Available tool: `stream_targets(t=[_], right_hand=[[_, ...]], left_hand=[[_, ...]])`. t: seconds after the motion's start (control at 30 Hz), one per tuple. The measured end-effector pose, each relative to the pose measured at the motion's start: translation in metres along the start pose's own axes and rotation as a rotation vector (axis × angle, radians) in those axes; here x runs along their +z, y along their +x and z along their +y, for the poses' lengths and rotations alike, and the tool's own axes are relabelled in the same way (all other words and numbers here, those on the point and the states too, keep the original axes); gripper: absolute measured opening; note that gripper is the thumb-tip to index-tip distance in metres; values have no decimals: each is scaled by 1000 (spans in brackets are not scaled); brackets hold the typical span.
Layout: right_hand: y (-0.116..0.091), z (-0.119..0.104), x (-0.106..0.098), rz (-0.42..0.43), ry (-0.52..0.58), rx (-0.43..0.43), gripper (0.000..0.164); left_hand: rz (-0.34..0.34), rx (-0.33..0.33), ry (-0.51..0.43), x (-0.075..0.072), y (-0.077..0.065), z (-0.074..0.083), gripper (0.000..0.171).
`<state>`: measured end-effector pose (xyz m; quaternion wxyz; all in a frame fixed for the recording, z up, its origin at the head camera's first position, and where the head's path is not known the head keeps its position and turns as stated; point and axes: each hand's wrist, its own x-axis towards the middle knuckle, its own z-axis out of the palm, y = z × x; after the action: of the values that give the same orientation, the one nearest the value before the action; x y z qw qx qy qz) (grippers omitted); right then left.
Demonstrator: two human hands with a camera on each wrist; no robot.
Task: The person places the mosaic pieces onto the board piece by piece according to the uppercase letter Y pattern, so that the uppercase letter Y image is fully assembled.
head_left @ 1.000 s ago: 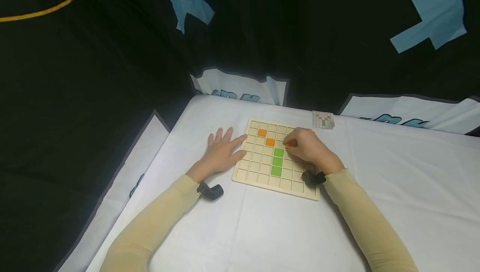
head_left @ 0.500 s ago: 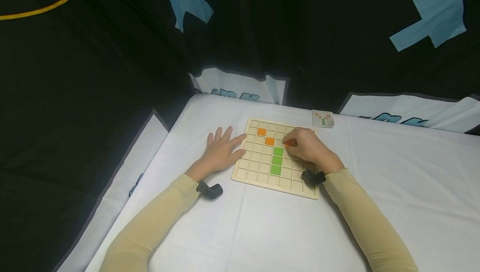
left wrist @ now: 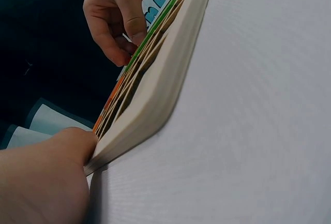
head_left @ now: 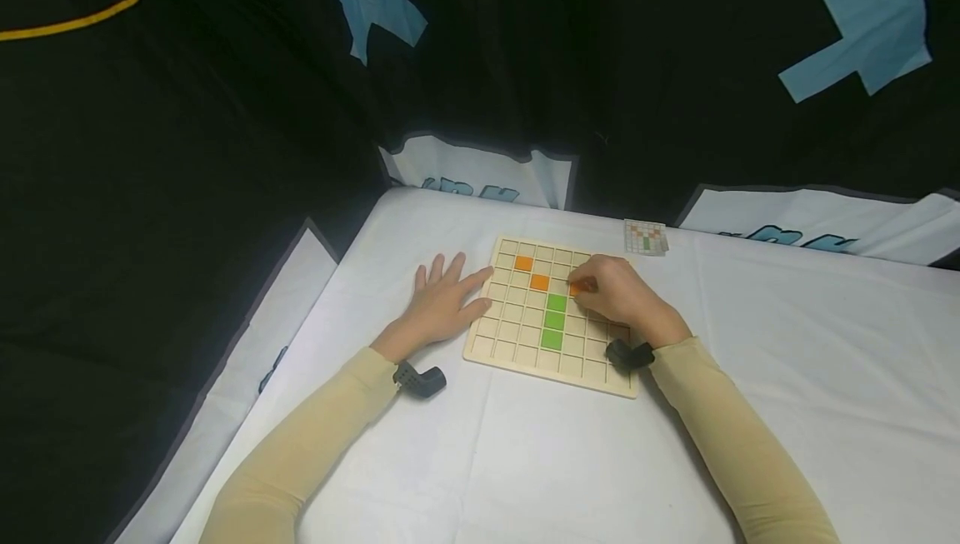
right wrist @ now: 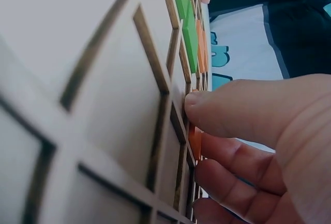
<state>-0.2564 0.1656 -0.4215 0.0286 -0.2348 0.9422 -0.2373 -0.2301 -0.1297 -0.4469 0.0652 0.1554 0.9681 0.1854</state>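
Note:
A square wooden grid board (head_left: 525, 356) lies on the white-covered table. On it sit two orange tiles (head_left: 539, 282) in a diagonal and several green tiles (head_left: 554, 320) in a column. My right hand (head_left: 621, 296) reaches over the board's right half, pinching another orange tile (right wrist: 195, 141) between thumb and fingers at a cell right of the green column's top. The fingers partly cover this tile. My left hand (head_left: 437, 308) rests flat on the table with fingers spread, its thumb and index fingertips touching the board's left edge.
A small card with a printed coloured grid (head_left: 645, 238) lies behind the board, near the table's far edge. Black cloth (head_left: 525, 69) with blue patches hangs beyond the table and along its left side. Dark devices are strapped on both wrists.
My right fingers have shifted slightly at the orange tile, which shows a little more now. The left hand and the board stay in place.

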Motion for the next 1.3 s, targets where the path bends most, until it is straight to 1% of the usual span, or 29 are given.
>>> stream_targets(t=[0.23, 0.6, 1.07, 1.3], right_hand=[[-1, -2, 0, 0, 16, 27, 30], [-1, -4, -2, 4, 7, -6, 30], [-6, -2, -5, 20, 12, 6, 32], [-13, 0, -8, 38, 7, 8, 31]], left_hand=[[-8, -5, -1, 0, 0, 0, 61], [-2, -1, -7, -2, -1, 1, 61], [-2, -4, -11, -2, -1, 1, 61], [-6, 1, -4, -1, -1, -1, 61]])
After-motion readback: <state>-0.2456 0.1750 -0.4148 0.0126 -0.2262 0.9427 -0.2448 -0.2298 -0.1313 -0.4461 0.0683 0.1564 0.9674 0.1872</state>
